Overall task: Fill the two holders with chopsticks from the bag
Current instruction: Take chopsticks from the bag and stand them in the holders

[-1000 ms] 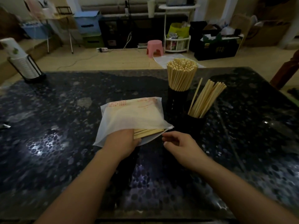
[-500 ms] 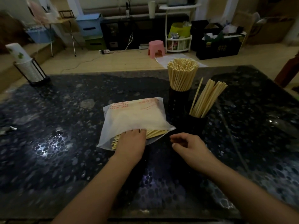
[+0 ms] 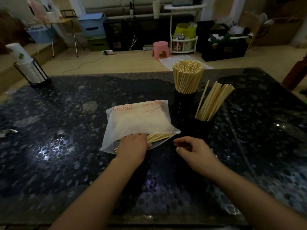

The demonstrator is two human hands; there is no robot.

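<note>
A: Currently, which step?

B: Drawing chopsticks [image 3: 158, 136] from the bag [image 3: 139, 123], mid-bench; left hand [image 3: 132, 145] reaches into its mouth, grip hidden, cannot tell.

A: Right hand [image 3: 193, 149]?

B: Loosely curled, empty, beside the bag; next, lift a bundle into the part-filled holder [image 3: 201, 128]; far holder [image 3: 183, 101] looks full.

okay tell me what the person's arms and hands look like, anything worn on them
Both forearms are bare to the bottom of the picture: no sleeves show. The left hand and right hand wear no gloves, and no watch, bracelet or ring can be seen, though the picture is dim.
</note>
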